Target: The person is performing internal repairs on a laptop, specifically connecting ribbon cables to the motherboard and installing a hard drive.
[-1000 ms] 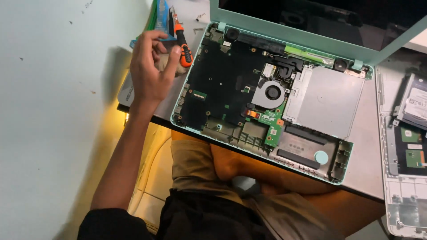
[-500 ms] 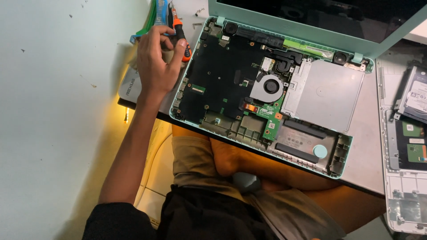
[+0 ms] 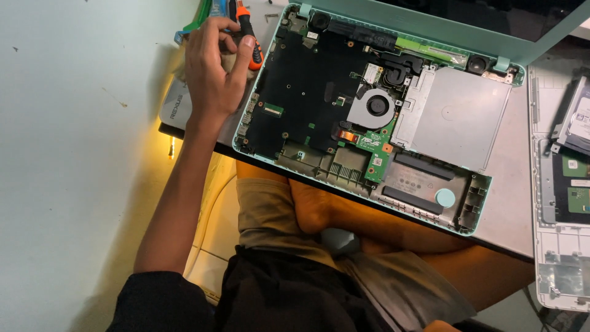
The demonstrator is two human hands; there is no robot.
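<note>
We are curling our left hand [image 3: 215, 64] around an orange-and-black screwdriver [image 3: 248, 37], the thumb pressing on the lower end of its handle while the bent fingers are closing over it from the far side, so the grip is closed on the tool. The screwdriver is lying at the far left of the desk [image 3: 513, 203], just beside the upper left corner of the opened laptop [image 3: 369, 117]. The back of our hand is facing up toward us, the wrist is bending slightly, and the forearm is running down and to the left, past the desk edge toward our dark sleeve at the bottom. Our right hand is not showing anywhere in the view. The laptop is sitting with its mint-green shell open, baring a dark mainboard, a round cooling fan [image 3: 376, 107] near the middle and a silver drive bay [image 3: 452, 117] to the right of it. A grey flat box [image 3: 175, 107] is lying under our wrist, and a white laptop shell [image 3: 562, 184] is resting at the right edge.
</note>
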